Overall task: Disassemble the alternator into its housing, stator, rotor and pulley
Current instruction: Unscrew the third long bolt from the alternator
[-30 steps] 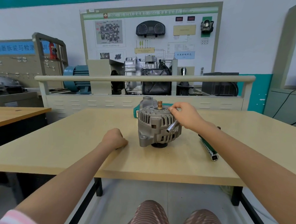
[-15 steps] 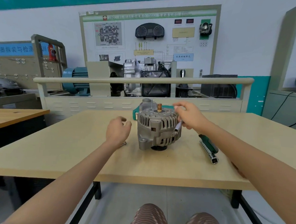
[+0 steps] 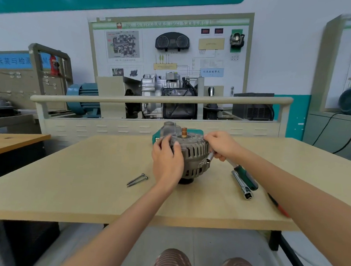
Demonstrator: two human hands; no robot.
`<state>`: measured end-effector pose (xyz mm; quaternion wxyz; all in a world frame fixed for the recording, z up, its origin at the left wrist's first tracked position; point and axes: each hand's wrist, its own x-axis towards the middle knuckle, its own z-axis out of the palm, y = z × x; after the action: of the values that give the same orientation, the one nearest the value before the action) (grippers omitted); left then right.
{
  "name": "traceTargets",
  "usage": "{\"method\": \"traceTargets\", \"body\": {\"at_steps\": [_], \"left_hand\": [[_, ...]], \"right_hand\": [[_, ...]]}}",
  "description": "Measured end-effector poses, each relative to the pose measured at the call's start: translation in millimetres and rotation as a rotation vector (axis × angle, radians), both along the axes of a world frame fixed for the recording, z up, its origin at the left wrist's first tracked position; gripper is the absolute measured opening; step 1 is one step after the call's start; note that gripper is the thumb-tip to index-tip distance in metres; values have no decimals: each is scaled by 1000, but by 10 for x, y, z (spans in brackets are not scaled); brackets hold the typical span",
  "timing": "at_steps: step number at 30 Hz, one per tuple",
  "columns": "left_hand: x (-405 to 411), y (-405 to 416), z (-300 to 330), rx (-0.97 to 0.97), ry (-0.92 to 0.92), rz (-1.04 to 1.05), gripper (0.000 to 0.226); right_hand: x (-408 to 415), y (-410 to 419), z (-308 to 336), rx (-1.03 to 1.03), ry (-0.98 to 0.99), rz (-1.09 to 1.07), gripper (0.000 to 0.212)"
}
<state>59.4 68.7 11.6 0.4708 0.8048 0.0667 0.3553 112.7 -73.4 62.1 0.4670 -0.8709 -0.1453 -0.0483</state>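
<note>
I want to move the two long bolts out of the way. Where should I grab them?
Pinch the long bolts mid-shank from above. They lie flat and side by side on the table, clear of the left hand on the alternator.

Both forearms reach forward. The left hand [image 3: 167,159] spreads over the alternator [image 3: 191,154], thumb on top; the right hand [image 3: 220,145] curls round a socket driver [image 3: 210,157].
</note>
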Motion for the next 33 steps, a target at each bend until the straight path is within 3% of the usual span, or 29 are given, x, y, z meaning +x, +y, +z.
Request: {"method": "traceTargets", "body": {"at_steps": [7, 13, 17, 22, 33], "left_hand": [[137, 194, -51, 10, -52, -12, 35], [198, 489, 90, -89, -25, -260, 34], [123, 316, 88, 21, -43, -131, 37], [19, -94, -15, -5, 75, -59, 63], [150, -37, -24, -54, 61, -71, 61]], "right_hand": [[-27, -52, 63, 80, 21, -24, 22], [-3, -112, 126, 84, 6, -50, 27], [69, -6, 70, 62, 29, -10, 34], [113, 89, 8, -22, 28, -22, 30], [15, 129, -26, -69, -60, -66, 28]]}}
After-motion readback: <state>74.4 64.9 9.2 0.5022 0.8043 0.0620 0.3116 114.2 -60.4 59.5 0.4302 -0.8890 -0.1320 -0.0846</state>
